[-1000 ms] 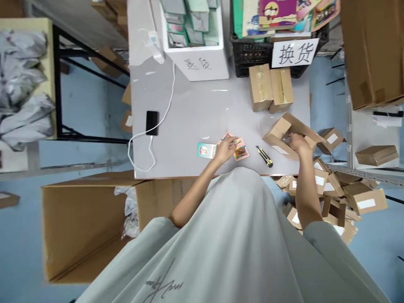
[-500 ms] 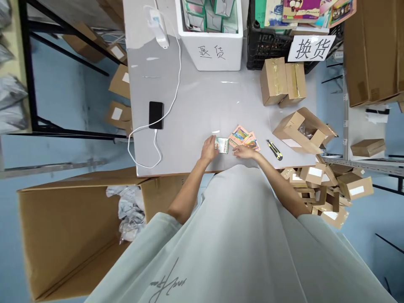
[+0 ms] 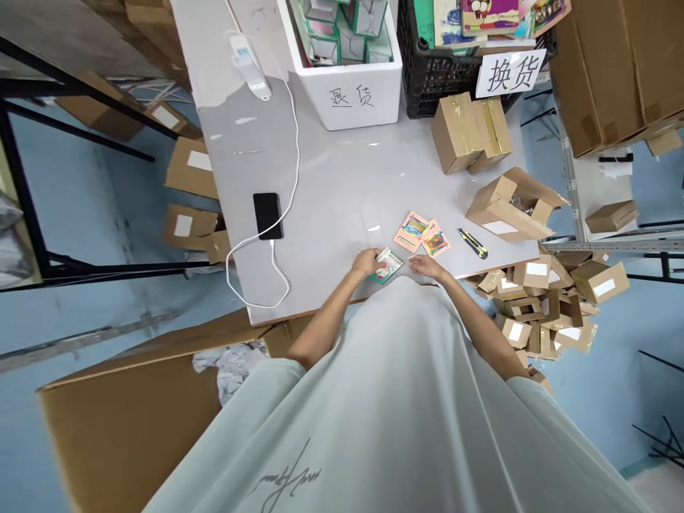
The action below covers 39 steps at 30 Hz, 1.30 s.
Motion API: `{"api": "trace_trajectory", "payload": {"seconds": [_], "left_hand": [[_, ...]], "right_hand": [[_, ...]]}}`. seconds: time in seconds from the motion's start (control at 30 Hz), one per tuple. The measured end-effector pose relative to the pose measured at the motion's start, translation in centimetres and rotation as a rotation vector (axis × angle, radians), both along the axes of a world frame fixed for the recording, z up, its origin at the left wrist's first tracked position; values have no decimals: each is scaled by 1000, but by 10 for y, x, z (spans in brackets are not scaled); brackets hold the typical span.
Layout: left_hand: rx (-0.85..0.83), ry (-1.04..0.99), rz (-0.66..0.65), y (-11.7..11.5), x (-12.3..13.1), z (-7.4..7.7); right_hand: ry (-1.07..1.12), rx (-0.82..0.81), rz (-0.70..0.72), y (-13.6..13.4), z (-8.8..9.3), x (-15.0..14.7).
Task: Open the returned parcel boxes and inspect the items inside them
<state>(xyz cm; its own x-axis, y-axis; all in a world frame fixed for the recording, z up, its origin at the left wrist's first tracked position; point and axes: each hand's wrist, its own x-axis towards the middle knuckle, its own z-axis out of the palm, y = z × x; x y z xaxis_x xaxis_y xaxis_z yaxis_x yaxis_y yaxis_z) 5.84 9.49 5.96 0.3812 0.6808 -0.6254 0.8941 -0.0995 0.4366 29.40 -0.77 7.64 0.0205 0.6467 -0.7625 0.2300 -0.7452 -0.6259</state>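
Near the front edge of the table, my left hand (image 3: 368, 262) is closed on the left end of a small green-and-white box (image 3: 388, 265), which is tilted. To the right of the box, with a small gap between, is my right hand (image 3: 426, 266); its fingers are bent and I cannot make out whether anything is in them. Just beyond that hand lie two pinkish printed cards (image 3: 411, 231), one partly over the other. A yellow-and-black box cutter (image 3: 472, 244) rests farther right on the table.
An opened cardboard box (image 3: 505, 210) and two taped boxes (image 3: 457, 135) stand on the right. At the back are a white bin (image 3: 353, 96) of green-edged boxes and a black crate (image 3: 420, 85) of books. A phone (image 3: 268, 215) with a white cable lies left.
The view has turned and shifted. The green-and-white box has tilted and moved closer to me in my left hand. My right hand has drawn back from the cards.
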Motion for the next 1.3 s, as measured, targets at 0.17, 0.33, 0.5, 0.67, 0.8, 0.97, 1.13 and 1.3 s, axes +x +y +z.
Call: {"api": "trace_trajectory", "payload": {"seconds": [0.17,0.33,0.5,0.67,0.8,0.97,1.13,1.3], "left_hand": [[-235,-627,481,-13,-10,29],[-298,-994,701,-15,-2,72],[-131,-1102,788,-27,12,104],[9,-1055,756,-46,42,119],[16,-1004,797,-54,63,122],[-1,-1003,787,-58,74,120],[-139,-1131,881,-61,75,125],[-173,-1162,908,-64,73,138]], "right_hand": [[168,174,-93,-9,21,-9],[383,426,-142,2,68,-9],[325,509,-196,12,109,-1],[324,527,-146,12,128,9],[302,522,-111,10,131,21],[306,517,-82,10,133,41],[326,588,-88,11,137,70],[359,567,-91,12,139,93]]}}
